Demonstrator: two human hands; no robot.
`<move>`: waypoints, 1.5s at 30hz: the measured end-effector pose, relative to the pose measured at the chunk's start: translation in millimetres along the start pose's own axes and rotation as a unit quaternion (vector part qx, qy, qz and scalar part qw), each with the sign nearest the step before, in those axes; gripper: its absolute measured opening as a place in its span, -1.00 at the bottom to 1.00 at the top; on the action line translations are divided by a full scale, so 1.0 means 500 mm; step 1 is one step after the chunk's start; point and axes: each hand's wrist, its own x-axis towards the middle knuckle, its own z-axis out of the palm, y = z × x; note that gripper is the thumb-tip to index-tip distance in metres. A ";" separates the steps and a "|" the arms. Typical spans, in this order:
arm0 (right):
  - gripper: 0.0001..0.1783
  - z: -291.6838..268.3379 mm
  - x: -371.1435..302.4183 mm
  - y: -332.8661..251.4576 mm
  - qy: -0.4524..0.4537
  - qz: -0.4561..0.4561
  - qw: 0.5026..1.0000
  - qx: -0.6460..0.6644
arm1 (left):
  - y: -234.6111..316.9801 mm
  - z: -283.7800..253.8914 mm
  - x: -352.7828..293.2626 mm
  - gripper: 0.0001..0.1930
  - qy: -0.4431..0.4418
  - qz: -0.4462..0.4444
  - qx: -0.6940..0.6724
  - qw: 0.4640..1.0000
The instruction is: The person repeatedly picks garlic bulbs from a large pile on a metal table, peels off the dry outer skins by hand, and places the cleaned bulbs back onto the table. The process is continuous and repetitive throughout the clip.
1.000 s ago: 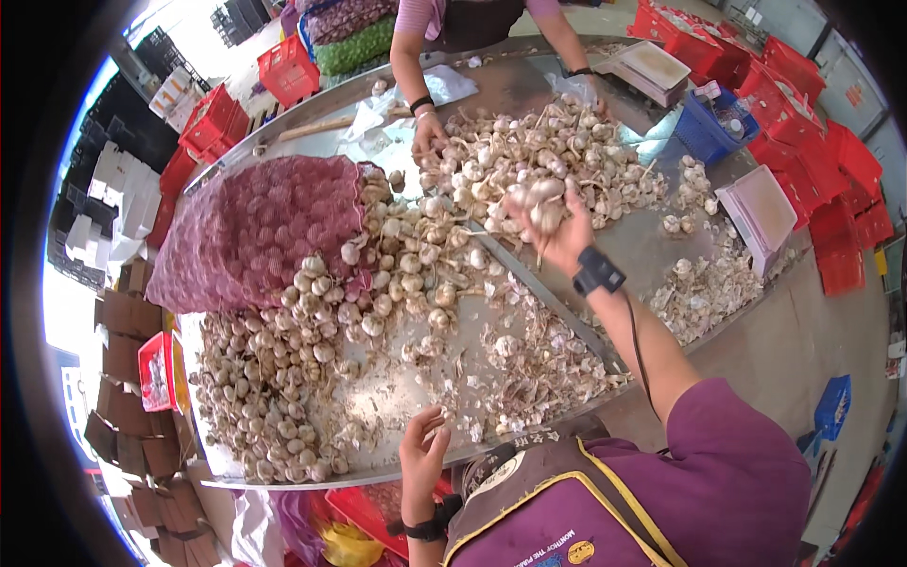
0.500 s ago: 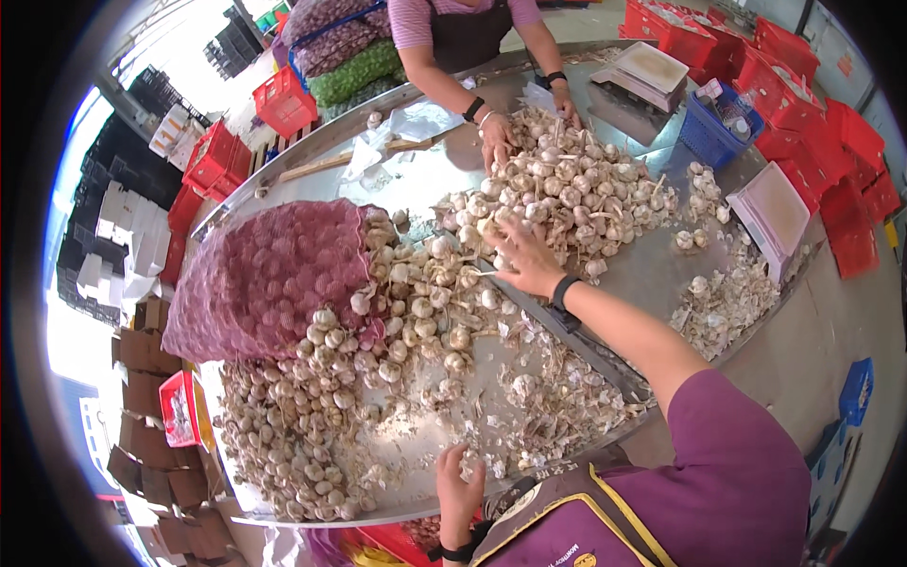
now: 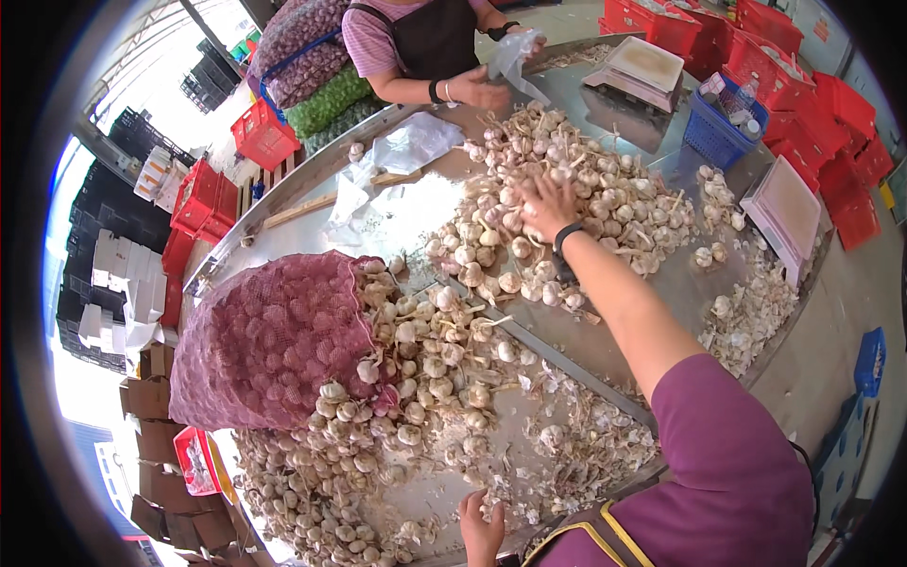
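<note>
My right hand [image 3: 548,208] reaches forward onto the far heap of garlic bulbs [image 3: 624,213], palm down, with its fingers spread over the bulbs. I see no bulb held in it. Close to the near edge of the metal table [image 3: 406,496], my left hand [image 3: 482,529] hovers with thumb and fingers apart and nothing between them. Dry garlic skins [image 3: 590,444] lie just beyond it. A purplish-red mesh sack [image 3: 269,345] full of bulbs rests on its side at the left, and loose garlic [image 3: 321,482] spills from its mouth and along its near side.
Across the table a co-worker's hand [image 3: 480,90] is by the heap; the other holds a clear plastic bag [image 3: 515,59]. Two scales [image 3: 784,213] and a blue basket [image 3: 718,128] stand at the right. A metal divider [image 3: 576,364] crosses the tabletop. Red crates [image 3: 831,142] are stacked beyond.
My right hand has moved farther onto the heap, from its near edge. The co-worker's hands have left the bulbs, and one has lifted a plastic bag. The view has shifted slightly.
</note>
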 end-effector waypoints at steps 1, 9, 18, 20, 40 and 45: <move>-0.30 -0.041 0.005 0.006 -0.037 0.030 0.999 0.003 | 0.005 -0.003 -0.009 -0.59 -0.007 -0.038 -0.010 0.999; -0.27 -0.073 -0.082 0.316 0.033 0.189 0.956 0.222 | -0.058 0.011 0.020 -0.58 -0.035 0.043 0.021 0.998; 0.16 -0.045 -0.398 0.243 0.088 0.106 0.949 0.282 | 0.004 0.003 0.083 -0.58 -0.035 0.154 0.058 0.986; 0.24 -0.024 -0.416 0.220 0.094 0.080 0.960 0.252 | 0.015 0.004 0.090 -0.58 -0.052 0.147 0.072 0.985; 0.03 0.081 -0.170 0.228 0.157 0.308 0.919 0.189 | -0.039 0.022 0.164 -0.64 -0.146 0.128 0.014 0.981; -0.05 0.057 -0.083 0.201 0.074 0.328 0.913 0.231 | -0.002 -0.065 0.242 -0.64 -0.103 0.067 -0.086 0.989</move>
